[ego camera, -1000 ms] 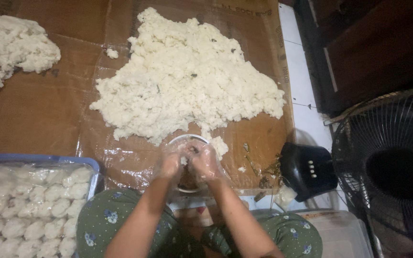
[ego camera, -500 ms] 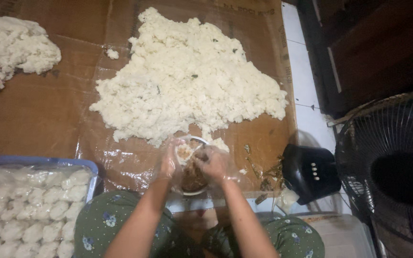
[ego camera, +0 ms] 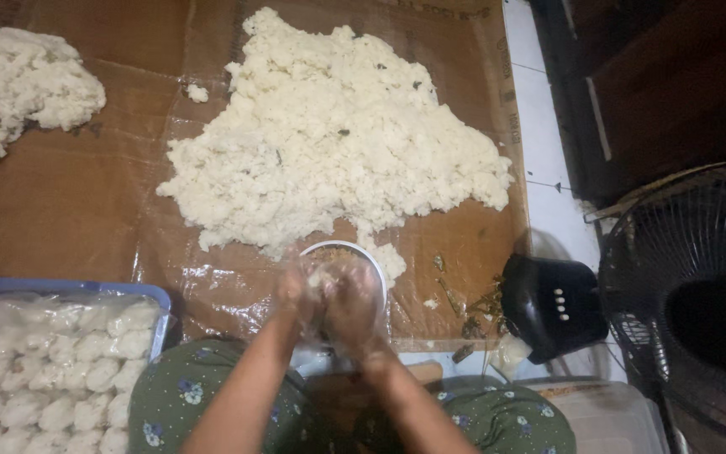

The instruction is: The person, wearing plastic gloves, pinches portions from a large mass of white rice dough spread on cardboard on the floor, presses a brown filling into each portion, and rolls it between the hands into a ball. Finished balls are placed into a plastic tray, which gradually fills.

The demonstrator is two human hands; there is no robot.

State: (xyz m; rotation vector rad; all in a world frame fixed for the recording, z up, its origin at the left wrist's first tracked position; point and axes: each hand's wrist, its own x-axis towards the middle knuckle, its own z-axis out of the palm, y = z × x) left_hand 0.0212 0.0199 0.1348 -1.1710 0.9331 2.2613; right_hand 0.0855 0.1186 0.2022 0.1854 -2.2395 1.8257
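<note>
Head view
Left hand (ego camera: pixel 296 294): grip pressed around a white lump (ego camera: pixel 321 277), over the bowl (ego camera: pixel 361 252).
Right hand (ego camera: pixel 355 307): grip cupped against the same lump.
Bowl: just below the big white pile (ego camera: pixel 329 134).
Tray (ego camera: pixel 60 361): left of the bowl, holding shaped lumps.
Fan (ego camera: pixel 699 311): right of the bowl.

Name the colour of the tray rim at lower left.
Blue; the tray rim shows best in the head view, lower left.

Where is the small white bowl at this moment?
In the head view the white bowl sits low in the middle, at the near edge of the big white pile, partly hidden behind the left hand and right hand.
</note>
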